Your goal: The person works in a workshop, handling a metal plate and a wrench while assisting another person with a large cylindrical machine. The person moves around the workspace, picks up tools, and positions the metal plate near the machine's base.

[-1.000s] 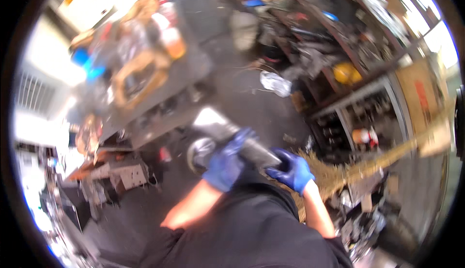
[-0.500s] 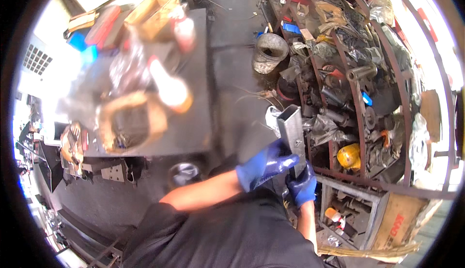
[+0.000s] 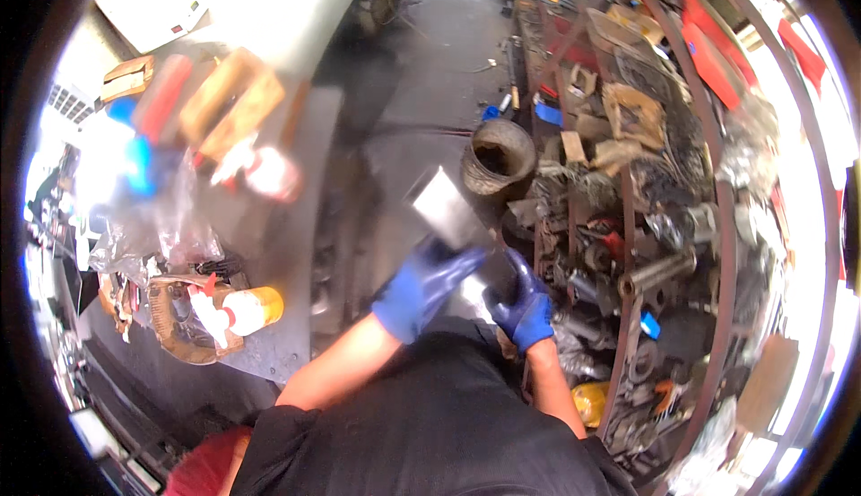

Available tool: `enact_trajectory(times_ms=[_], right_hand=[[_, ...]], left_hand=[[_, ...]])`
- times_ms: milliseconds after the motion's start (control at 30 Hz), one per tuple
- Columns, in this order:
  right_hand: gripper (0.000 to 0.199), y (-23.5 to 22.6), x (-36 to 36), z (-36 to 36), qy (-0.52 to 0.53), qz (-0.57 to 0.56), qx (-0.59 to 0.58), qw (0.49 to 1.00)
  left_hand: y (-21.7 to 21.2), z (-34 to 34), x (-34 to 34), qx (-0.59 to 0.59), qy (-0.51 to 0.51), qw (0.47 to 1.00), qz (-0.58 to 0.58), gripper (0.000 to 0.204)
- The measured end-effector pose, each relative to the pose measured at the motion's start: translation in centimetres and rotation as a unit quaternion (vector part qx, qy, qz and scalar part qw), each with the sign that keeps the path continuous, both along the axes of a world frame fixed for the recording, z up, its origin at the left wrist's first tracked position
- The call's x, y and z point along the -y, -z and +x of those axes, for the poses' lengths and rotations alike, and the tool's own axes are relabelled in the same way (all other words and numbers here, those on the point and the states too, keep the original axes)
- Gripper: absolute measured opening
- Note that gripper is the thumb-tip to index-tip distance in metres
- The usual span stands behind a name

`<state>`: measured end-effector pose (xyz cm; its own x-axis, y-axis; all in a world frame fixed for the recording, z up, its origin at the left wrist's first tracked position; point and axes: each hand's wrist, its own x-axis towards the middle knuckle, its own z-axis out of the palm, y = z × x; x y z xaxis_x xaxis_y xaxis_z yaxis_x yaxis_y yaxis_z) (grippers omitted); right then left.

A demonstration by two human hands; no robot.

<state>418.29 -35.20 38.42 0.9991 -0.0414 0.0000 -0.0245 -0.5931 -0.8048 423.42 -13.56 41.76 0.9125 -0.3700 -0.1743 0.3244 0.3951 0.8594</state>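
A dark grey rectangular metal tube (image 3: 448,212) is held in front of my body, its far end tilted up to the left and shining at the tip. My left hand (image 3: 421,285), in a blue coated glove, closes on its left side around the middle. Lower down on the right, my right hand (image 3: 523,305) wears a matching glove and grips the near part. Motion blurs the tube, and the gloves hide part of it.
On the left, a dark table (image 3: 269,258) bears a white spray bottle with a yellow base (image 3: 253,310), cardboard boxes and plastic bags. A round grey bucket (image 3: 499,160) stands by a rusty rack (image 3: 728,254) full of metal parts. Red cloth (image 3: 211,467) shows at lower left.
My hands have carried the tube leftward, away from the rack, and it now leans left more steeply. The view has turned, and the spray bottle appears farther left and lower.
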Motion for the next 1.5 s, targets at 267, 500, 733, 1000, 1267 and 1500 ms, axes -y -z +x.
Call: enact_trajectory(times_ms=[267,500,733,1000,1267,1500], right_hand=[[0.074,3.9,1.5,15.7,0.052,0.019,0.052,0.997],[0.072,2.8,3.4,33.3,0.107,0.123,-0.030,0.986],[0.076,-0.9,4.1,49.5,0.074,0.308,-0.042,0.948],[0.062,-0.1,7.8,66.1,-0.052,0.333,-0.247,0.909],[0.050,0.2,12.2,90.2,-0.066,0.404,-0.254,0.876],[0.068,-3.7,12.6,112.2,-0.116,0.036,-0.234,0.965]], left_hand=[[1.2,18.1,5.4,0.032,-0.024,0.996,0.079,0.043],[-2.9,38.6,11.3,-0.043,-0.020,0.999,0.026,0.045],[-7.8,54.8,12.3,-0.004,-0.044,0.997,-0.058,0.057],[1.2,72.5,9.7,-0.094,0.055,0.994,0.002,0.037],[1.0,96.1,12.8,-0.110,0.074,0.991,-0.024,0.025],[5.9,113.8,11.5,-0.237,-0.085,0.967,-0.044,0.019]])
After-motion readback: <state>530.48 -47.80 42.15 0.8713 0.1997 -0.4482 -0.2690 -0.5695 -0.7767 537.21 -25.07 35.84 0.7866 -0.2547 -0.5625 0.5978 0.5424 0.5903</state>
